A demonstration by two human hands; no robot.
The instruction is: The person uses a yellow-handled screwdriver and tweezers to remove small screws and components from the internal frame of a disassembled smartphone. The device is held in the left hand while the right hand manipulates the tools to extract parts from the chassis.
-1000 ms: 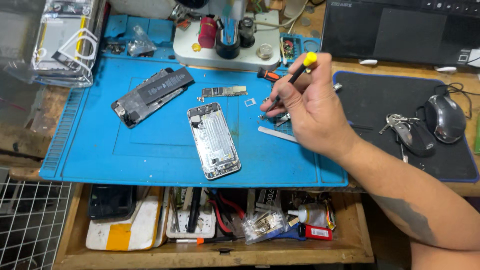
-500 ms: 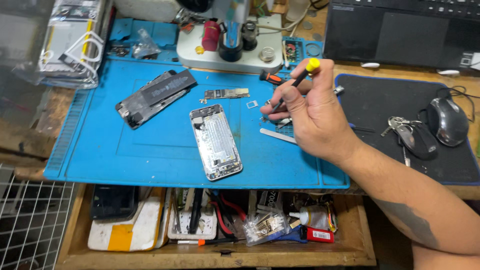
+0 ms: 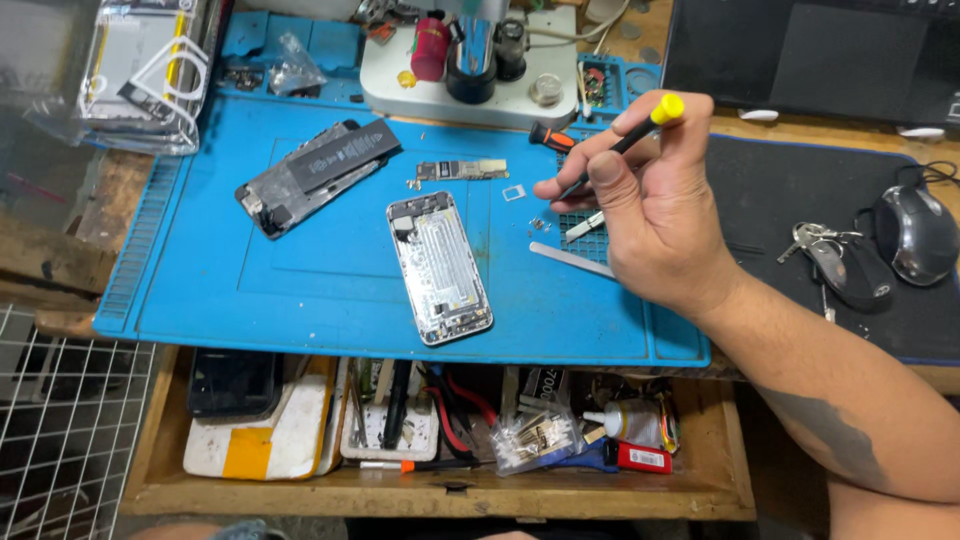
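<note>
My right hand holds a thin black screwdriver with a yellow cap, its tip pointing down-left toward tiny screws on the blue mat. An opened phone shell lies in the middle of the mat, left of the hand. A black battery on a screen assembly lies further left. A small circuit board sits above the shell. Tweezers and a flat white pry strip lie under the hand. My left hand is out of view.
A white microscope base with a red bottle stands at the back. A black pad on the right carries keys and a mouse. An open wooden drawer below holds tools and glue. Plastic bags lie back left.
My right hand has barely shifted, staying over the mat's right side with the screwdriver. The view has drifted slightly. The phone parts stay put.
</note>
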